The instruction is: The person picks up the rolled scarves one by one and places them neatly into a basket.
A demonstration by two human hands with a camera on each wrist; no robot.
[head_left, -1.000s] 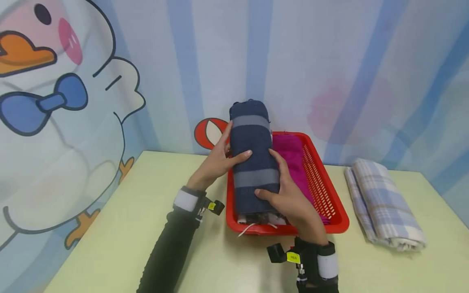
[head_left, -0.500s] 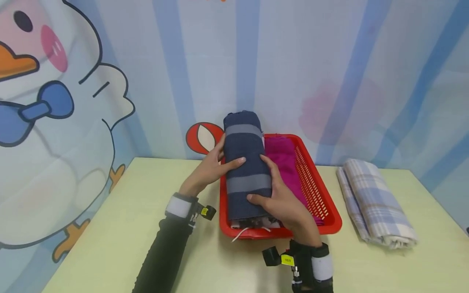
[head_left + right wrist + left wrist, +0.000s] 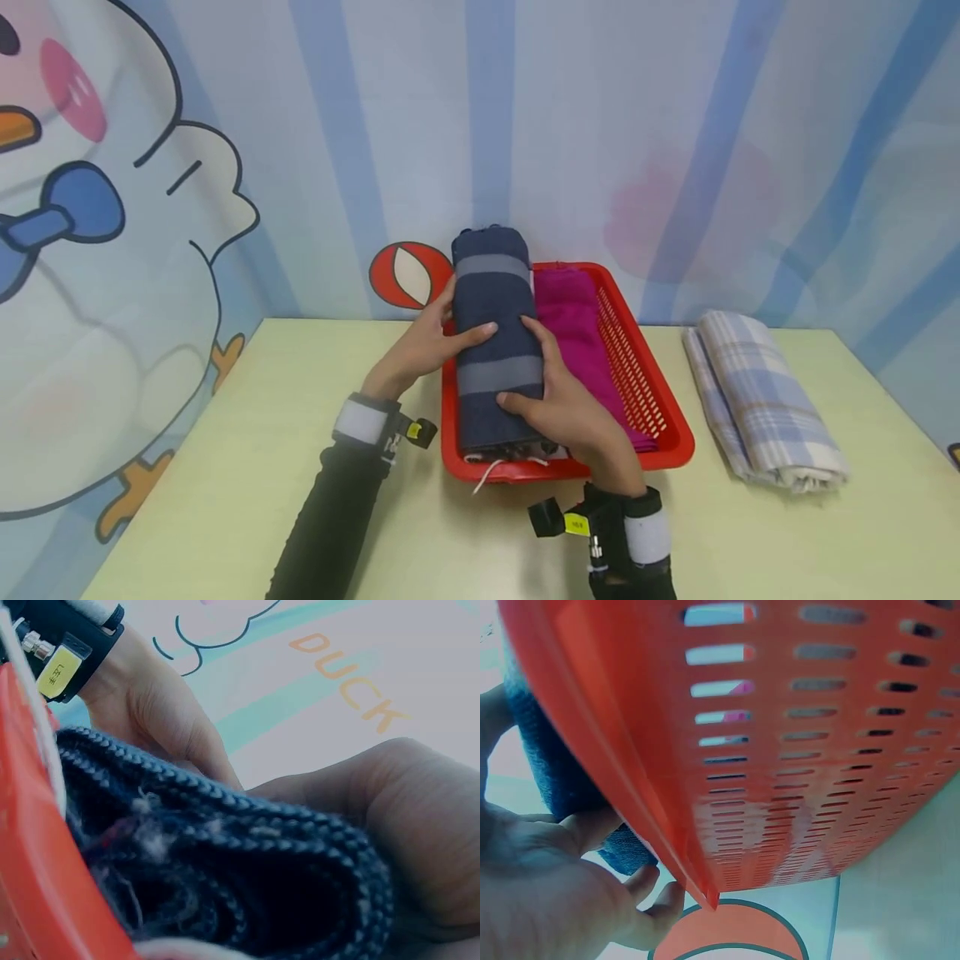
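A navy rolled cloth [image 3: 495, 308] with grey stripes lies lengthwise along the left side of a red slotted basket [image 3: 678, 442]. My left hand [image 3: 420, 343] holds the roll's left side, thumb over its top. In the left wrist view, that hand [image 3: 547, 889] has its fingers by the basket rim [image 3: 622, 780]. My right hand [image 3: 573, 408] grips the roll's right side near the front end. The right wrist view shows the roll's layered end [image 3: 225, 855] close up. Magenta cloth [image 3: 570, 333] fills the space to the right of the roll. Whatever is under the roll is mostly hidden.
A folded blue-and-white plaid cloth [image 3: 772, 408] lies on the pale yellow table [image 3: 360, 350] to the right of the basket. A white cord [image 3: 491, 473] hangs over the basket's front rim. A printed curtain [image 3: 570, 125] stands behind the table.
The roll, held in both hands, sits slightly lower in the basket than a second ago. The head view has shifted, so the scene appears farther left. Both hands keep their grip.
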